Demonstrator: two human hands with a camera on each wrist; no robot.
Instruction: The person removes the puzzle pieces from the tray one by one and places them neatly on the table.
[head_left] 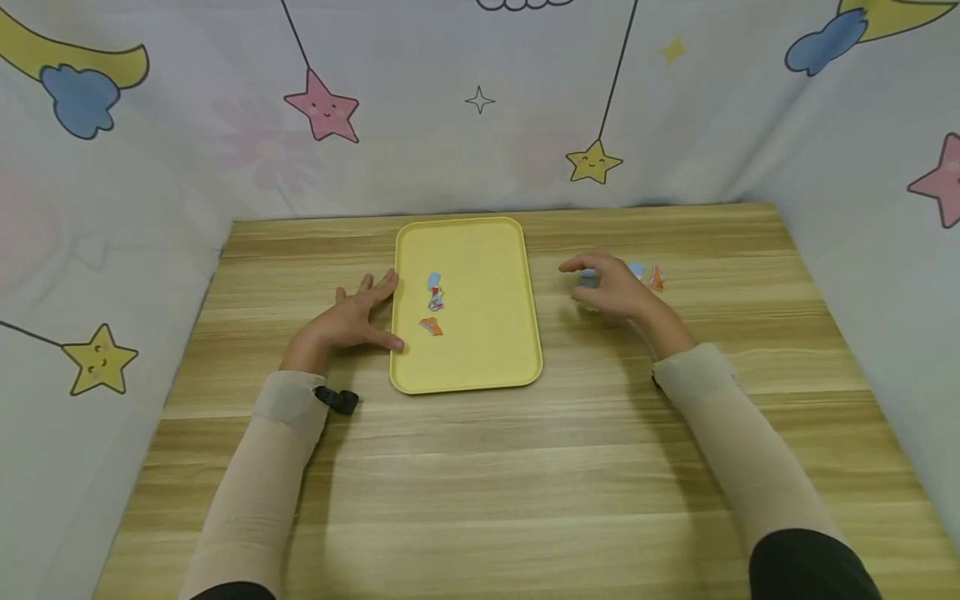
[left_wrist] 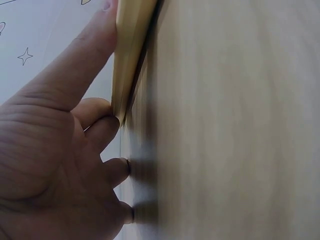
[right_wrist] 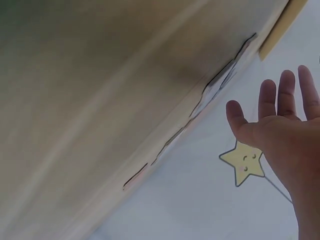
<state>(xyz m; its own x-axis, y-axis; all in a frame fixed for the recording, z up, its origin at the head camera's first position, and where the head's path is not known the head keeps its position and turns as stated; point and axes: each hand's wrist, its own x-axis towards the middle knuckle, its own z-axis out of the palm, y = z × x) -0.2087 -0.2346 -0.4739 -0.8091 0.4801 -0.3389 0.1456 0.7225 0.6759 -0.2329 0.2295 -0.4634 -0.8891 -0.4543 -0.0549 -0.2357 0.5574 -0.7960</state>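
Left fingers [head_left: 384, 287] touch the yellow tray [head_left: 480, 333]; right fingers [head_left: 587, 262] hover above colourful pieces [head_left: 589, 283].

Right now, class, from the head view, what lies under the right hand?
Beneath the right hand, blue bits show; a pale blue piece and an orange piece lie beside it. Whatever else the hand covers cannot be seen.

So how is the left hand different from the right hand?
The left hand touches the yellow tray at its left edge, while the right hand is lifted over small pieces on the table, to the right of the tray. The left hand's fingers are spread wide; the right hand's are closer together. Both are bare hands coming out of light sleeves.
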